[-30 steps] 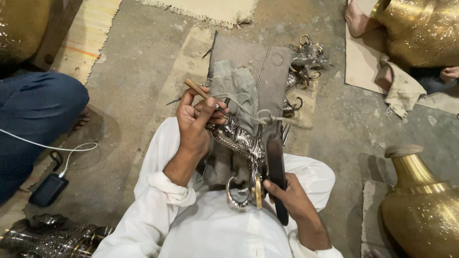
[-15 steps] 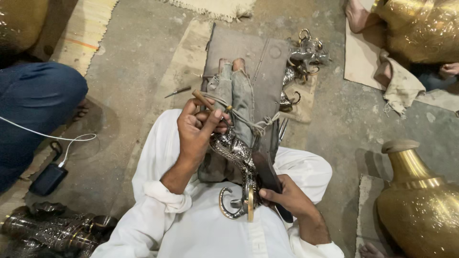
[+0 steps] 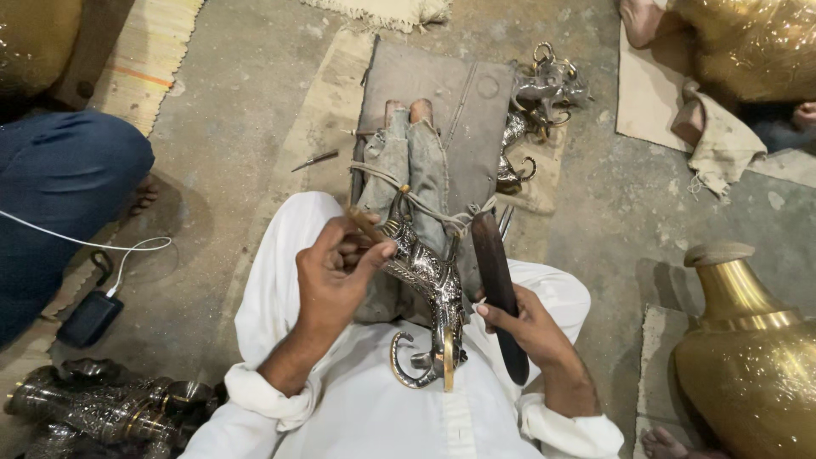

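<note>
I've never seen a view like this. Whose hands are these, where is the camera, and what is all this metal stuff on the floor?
The camera sits on the person's head and looks straight down, so you see their own arms, white clothes and lap. They sit on a concrete floor. The left hand holds a thin wooden-handled tool against an ornate silver metal piece, which lies along their cloth-wrapped feet and is tied there with cord. The right hand grips a dark wooden stick.

Beyond the feet lies a grey board, with more silver pieces beside it. Similar pieces lie at lower left, and a large brass vase stands at lower right. Another person's blue-clothed leg shows at left, near a white cable.
</note>
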